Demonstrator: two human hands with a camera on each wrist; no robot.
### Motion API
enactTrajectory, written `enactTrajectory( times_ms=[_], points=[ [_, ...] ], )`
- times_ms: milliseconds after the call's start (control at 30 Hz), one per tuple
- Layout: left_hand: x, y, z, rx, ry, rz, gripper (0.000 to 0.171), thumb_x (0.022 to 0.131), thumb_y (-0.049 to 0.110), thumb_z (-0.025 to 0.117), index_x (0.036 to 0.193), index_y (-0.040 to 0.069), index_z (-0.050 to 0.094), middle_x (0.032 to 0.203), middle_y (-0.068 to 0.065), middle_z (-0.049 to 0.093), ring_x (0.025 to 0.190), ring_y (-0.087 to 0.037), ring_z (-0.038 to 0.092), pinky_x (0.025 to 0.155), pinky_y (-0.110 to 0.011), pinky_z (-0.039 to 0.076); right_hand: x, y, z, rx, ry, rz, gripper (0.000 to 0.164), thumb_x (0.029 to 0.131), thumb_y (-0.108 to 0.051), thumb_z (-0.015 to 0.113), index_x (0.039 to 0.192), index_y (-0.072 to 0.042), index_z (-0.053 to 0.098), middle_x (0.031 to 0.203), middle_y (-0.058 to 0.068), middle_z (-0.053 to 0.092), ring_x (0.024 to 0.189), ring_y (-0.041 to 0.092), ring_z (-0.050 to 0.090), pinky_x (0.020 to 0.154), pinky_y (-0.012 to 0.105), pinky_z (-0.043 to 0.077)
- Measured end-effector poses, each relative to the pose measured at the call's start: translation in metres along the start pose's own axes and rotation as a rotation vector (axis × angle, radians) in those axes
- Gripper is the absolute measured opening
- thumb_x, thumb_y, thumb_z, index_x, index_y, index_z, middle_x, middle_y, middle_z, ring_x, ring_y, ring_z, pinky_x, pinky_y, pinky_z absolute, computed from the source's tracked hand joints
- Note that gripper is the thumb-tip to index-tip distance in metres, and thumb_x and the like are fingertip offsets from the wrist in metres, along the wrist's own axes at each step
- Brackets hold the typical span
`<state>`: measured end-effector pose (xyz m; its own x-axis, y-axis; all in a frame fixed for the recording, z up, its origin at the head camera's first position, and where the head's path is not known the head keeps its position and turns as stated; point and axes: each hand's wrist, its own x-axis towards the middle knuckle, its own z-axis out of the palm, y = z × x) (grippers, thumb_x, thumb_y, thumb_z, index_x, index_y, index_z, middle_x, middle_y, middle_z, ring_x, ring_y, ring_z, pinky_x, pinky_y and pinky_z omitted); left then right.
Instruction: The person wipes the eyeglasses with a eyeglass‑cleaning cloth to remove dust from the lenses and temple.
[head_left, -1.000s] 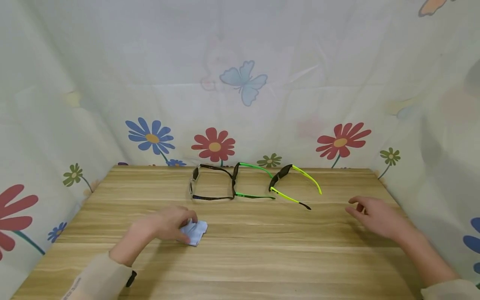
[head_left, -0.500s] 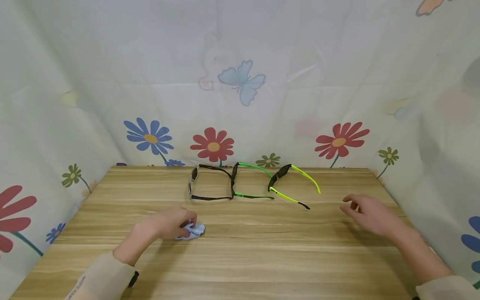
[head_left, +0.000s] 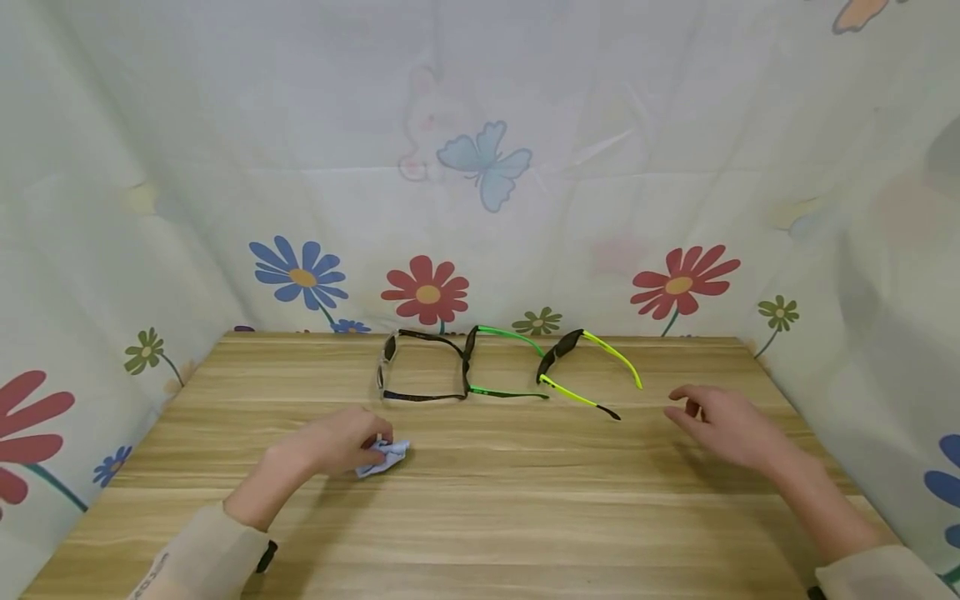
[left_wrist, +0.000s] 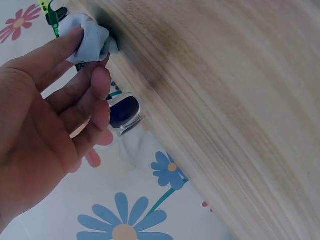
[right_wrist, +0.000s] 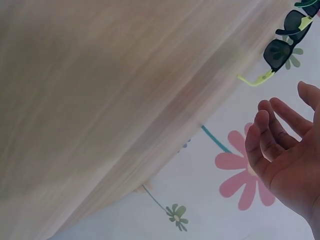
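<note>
My left hand (head_left: 341,442) pinches a crumpled pale blue cloth (head_left: 384,458) between thumb and fingertips, close over the tabletop at left of centre. The left wrist view shows the bunched cloth (left_wrist: 89,40) at the fingertips. On the right, my right hand (head_left: 731,427) hovers with loosely bent fingers and holds nothing. Nearest to it are sunglasses with neon yellow temples (head_left: 570,390). Left of those lie sunglasses with green temples (head_left: 510,393), then a pair with a clear frame and dark temples (head_left: 423,397). All three stand unfolded in a row.
The wooden table (head_left: 525,517) ends at a back edge just behind the sunglasses. A white curtain (head_left: 570,208) printed with flowers and a butterfly hangs around the back and sides.
The cloth, flatter a second ago, is now bunched up in my left fingers. My right hand has drifted a little left, towards the yellow sunglasses. The sunglasses have stayed in place.
</note>
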<state>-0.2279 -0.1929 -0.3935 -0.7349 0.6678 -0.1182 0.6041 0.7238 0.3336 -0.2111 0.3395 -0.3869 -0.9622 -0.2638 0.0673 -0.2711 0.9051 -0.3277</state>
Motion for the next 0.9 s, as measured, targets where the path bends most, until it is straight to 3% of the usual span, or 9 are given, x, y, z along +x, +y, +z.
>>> enactTrajectory(
  times_ms=[567, 900],
  points=[
    [0.014, 0.003, 0.002, -0.052, 0.128, 0.044, 0.008, 0.094, 0.012, 0.077, 0.100, 0.013, 0.072, 0.079, 0.010, 0.063, 0.061, -0.003, 0.051, 0.055, -0.023, 0.046, 0.014, -0.018, 0.010, 0.021, -0.018, -0.030, 0.040, 0.099, -0.026, 0.070, 0.124, 0.005, 0.066, 0.079, -0.002, 0.057, 0.066, 0.015, 0.049, 0.059, 0.032, 0.043],
    [0.021, 0.007, 0.003, -0.051, 0.180, 0.100, 0.007, 0.096, 0.010, 0.073, 0.103, 0.009, 0.073, 0.089, 0.006, 0.070, 0.069, -0.002, 0.058, 0.062, -0.021, 0.052, 0.023, -0.031, 0.026, 0.010, 0.006, -0.110, 0.032, 0.098, -0.023, 0.072, 0.118, 0.002, 0.069, 0.079, -0.002, 0.056, 0.063, 0.012, 0.047, 0.057, 0.031, 0.042]
  ],
)
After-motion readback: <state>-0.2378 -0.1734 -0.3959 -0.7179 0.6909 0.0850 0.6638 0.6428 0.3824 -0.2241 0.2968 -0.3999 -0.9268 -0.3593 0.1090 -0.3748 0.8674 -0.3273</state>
